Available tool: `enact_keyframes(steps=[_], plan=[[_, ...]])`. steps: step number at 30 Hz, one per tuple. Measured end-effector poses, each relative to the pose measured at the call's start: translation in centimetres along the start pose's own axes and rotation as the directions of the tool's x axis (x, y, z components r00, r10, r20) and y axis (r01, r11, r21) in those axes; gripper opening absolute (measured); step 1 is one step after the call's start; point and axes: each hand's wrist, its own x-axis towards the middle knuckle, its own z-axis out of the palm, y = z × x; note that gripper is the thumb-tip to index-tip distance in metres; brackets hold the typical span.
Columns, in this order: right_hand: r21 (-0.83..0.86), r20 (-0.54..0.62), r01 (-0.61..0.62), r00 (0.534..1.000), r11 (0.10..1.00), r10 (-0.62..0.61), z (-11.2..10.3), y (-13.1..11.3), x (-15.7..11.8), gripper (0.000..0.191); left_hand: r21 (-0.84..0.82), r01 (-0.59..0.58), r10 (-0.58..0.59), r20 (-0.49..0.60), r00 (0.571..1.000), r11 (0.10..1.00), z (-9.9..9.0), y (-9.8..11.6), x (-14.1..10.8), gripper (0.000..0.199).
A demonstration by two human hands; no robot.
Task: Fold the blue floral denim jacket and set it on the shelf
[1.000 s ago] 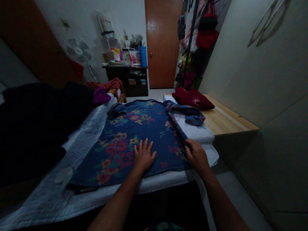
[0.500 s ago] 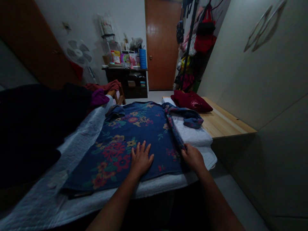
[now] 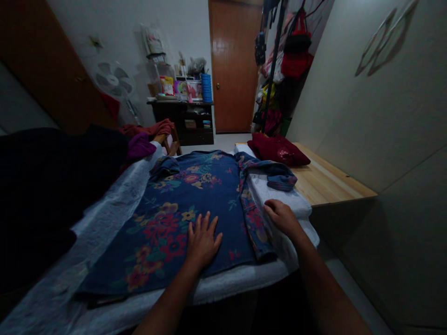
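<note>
A dark blue floral shirt (image 3: pixel 206 195) lies spread on a white quilted cover (image 3: pixel 289 195). Its right side is folded inward, and a sleeve (image 3: pixel 272 166) reaches over the cover on the right. My left hand (image 3: pixel 203 244) rests on the shirt's lower middle, fingers spread and palm down. Just right of the folded side, my right hand (image 3: pixel 282 217) hovers over or touches the cover; I cannot tell which. Its fingers are curled in, and no cloth shows in them.
Dark clothing (image 3: pixel 52 186) is heaped on the left, with a purple cloth (image 3: pixel 140 145) beside it. A folded maroon garment (image 3: pixel 279 150) sits on a wooden board (image 3: pixel 335 179) at right. Farther back are a fan (image 3: pixel 114 80), a cluttered dark shelf (image 3: pixel 181 122) and a door (image 3: pixel 233 70).
The shirt's right side now lies flat, folded inward, showing a floral strip. My right hand has let go of it and moved slightly up and right. My left hand stays on the shirt.
</note>
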Motion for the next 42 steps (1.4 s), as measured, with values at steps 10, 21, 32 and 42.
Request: enact_keyframes(steps=[10, 21, 32, 42], plan=[[-0.254, -0.475, -0.488, 0.815, 0.835, 0.332, -2.7, 7.0, 7.8, 0.053, -0.013, 0.004, -0.003, 0.019, 1.0, 1.0, -0.1, -0.1, 0.1, 0.054], [-0.122, -0.447, -0.328, 0.861, 0.937, 0.244, -3.2, 4.9, 10.4, 0.053, -0.13, 0.062, -0.049, 0.104, 0.993, 0.99, -1.0, 0.6, 0.7, 0.054], [0.103, -0.124, 0.244, 0.965, 0.964, -0.231, 4.3, -4.5, 8.2, 0.073, -0.975, 0.196, -0.003, 0.196, 0.981, 0.101, -2.9, 5.8, 8.9, 0.05], [0.371, 0.026, 0.213, 0.971, 0.904, -0.239, 6.2, -2.6, 3.1, 0.075, -0.949, 0.282, -0.164, 0.304, 0.939, -0.142, -0.4, 6.9, 12.3, 0.063]])
